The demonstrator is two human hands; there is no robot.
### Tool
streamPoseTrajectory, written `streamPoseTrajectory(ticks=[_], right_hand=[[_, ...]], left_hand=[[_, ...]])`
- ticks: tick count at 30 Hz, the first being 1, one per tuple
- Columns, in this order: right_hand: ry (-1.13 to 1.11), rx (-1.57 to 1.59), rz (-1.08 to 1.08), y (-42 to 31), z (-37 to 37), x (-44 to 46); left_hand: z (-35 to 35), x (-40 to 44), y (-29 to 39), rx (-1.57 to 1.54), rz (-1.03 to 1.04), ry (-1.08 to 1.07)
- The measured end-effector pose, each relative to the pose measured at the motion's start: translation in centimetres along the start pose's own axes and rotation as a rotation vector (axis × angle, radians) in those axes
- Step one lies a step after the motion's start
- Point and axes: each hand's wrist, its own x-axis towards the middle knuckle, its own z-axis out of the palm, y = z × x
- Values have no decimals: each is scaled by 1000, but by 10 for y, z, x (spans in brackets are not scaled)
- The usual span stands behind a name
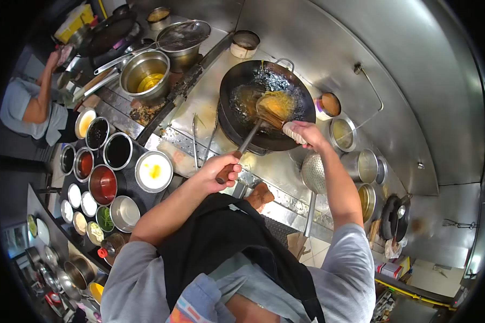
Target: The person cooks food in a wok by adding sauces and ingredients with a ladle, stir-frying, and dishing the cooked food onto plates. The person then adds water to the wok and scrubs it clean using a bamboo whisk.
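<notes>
A large dark wok (237,126) sits on the steel stove, with shiny wet liquid inside. My left hand (219,171) is wrapped round the wooden handle of a ladle (251,135), whose head reaches into the wok. My right hand (306,133) grips a bamboo brush (272,117) by its pale wrapped handle. The bristles rest at the ladle's head, beside a yellowish mass in the wok. Below my right forearm lies a perforated metal strainer (313,173), its handle pointing toward me.
Bowls of sauces and a white bowl (154,171) stand at the left. A pot with yellow liquid (144,74) is at the upper left. Metal containers (341,134) line the right side. Another person (35,107) stands at the far left. A tap pipe (373,86) extends from the wall.
</notes>
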Motion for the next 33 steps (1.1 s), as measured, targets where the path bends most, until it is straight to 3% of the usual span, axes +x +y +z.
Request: streamPoseTrajectory(ticks=[1, 2, 5, 6, 9, 10, 13, 15, 17, 18, 21, 24, 27, 33], right_hand=[[-112, 180, 113, 7, 1, 1], [-13, 208, 22, 29, 9, 20], [-172, 581, 195, 21, 6, 3], [-214, 478, 199, 36, 12, 15], [36, 426, 116, 38, 14, 27], [-62, 371, 146, 35, 5, 22], [382, -339, -256, 44, 29, 36], [164, -41, -41, 30, 22, 23], [157, -126, -36, 24, 20, 17], [260, -45, -66, 23, 25, 21], [-41, 123, 133, 23, 17, 16], [198, -107, 14, 4, 19, 0], [47, 85, -67, 40, 32, 26], [229, -340, -86, 23, 28, 15]], left_hand=[[1, 1, -3, 16, 7, 4], [0, 3, -3, 10, 24, 31], [-4, 7, 4, 158, 71, 84], [-15, 13, 1, 133, 53, 63], [-12, 12, 4, 188, 72, 75], [-9, 12, 6, 265, 81, 97], [-9, 18, 6, 242, 82, 116], [-13, 20, 7, 241, 58, 72], [-8, 16, 12, 241, 29, 73], [-10, 17, 13, 262, 41, 76], [-19, 13, 6, 283, 58, 105], [-17, 13, 13, 300, 55, 108], [-11, 6, 15, 275, 47, 148], [-14, 8, 23, 210, 31, 122]])
